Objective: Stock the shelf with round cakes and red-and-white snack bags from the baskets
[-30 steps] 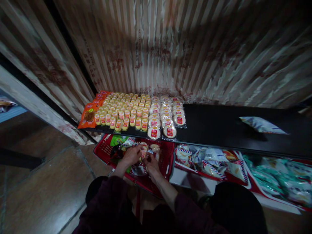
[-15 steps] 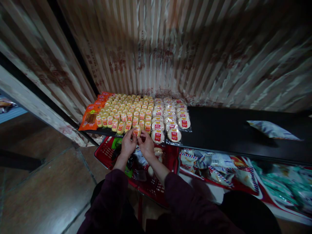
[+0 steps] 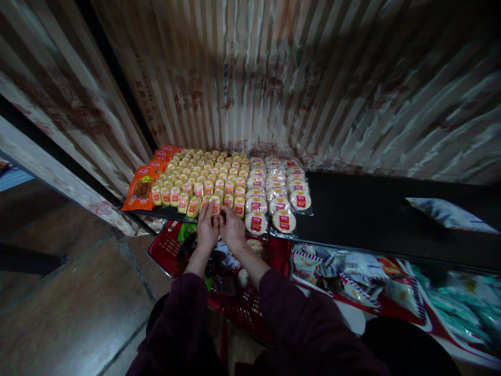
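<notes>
Between my two hands, at the front of the rows, is a small yellow wrapped cake (image 3: 214, 204) with an orange-and-white label. My left hand (image 3: 206, 230) has its fingers closed on the cake's left side. On the right side, my right hand (image 3: 232, 226) pinches the same cake with its fingertips. Several rows of matching yellow packs (image 3: 193, 206) stand behind and beside it on the black shelf (image 3: 352, 209). Round white packs (image 3: 256, 222) with red labels lie in overlapping columns to the right.
Orange packets (image 3: 141, 189) lie at the shelf's left end. Below the shelf edge are a red basket (image 3: 166, 248) with mixed goods and a tray of striped bags (image 3: 360, 288). A white-blue packet (image 3: 450, 214) lies on the right. A striped curtain (image 3: 250, 78) hangs behind.
My hands and the held cake have moved slightly left and forward, against the front row. The camera view has shifted a little.
</notes>
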Available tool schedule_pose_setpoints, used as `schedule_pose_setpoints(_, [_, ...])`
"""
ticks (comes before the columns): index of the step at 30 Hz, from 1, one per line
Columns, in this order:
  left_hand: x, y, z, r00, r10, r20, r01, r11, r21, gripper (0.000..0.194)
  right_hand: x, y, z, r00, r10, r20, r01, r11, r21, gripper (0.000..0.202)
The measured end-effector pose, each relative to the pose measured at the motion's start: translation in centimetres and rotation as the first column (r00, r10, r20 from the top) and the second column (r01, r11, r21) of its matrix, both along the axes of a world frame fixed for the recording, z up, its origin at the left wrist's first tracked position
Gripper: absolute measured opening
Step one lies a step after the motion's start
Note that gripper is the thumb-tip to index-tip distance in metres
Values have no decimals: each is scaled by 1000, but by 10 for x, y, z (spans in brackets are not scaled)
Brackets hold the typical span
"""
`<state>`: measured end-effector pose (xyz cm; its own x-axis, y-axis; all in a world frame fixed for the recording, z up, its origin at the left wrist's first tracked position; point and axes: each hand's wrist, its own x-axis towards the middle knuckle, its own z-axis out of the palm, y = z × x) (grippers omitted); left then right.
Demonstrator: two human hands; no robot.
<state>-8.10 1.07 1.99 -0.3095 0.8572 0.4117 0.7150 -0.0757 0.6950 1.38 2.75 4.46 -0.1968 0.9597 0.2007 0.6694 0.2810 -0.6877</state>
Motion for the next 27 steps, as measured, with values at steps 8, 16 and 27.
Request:
schedule_pose_setpoints(8, [0, 5, -12, 1000, -21, -8, 21, 998, 61, 47, 2, -4, -7, 995, 5, 98, -10, 998, 55, 41])
schedule_pose_setpoints(16, [2, 5, -10, 979, 52, -199, -29, 993, 115, 41, 6, -4, -13, 990, 17, 137, -34, 992, 123, 44])
schedule_pose_setpoints(27, [8, 8, -14, 967, 135, -217, -111, 987, 119, 34, 10, -5, -27, 994, 70, 84, -88, 968, 234, 43])
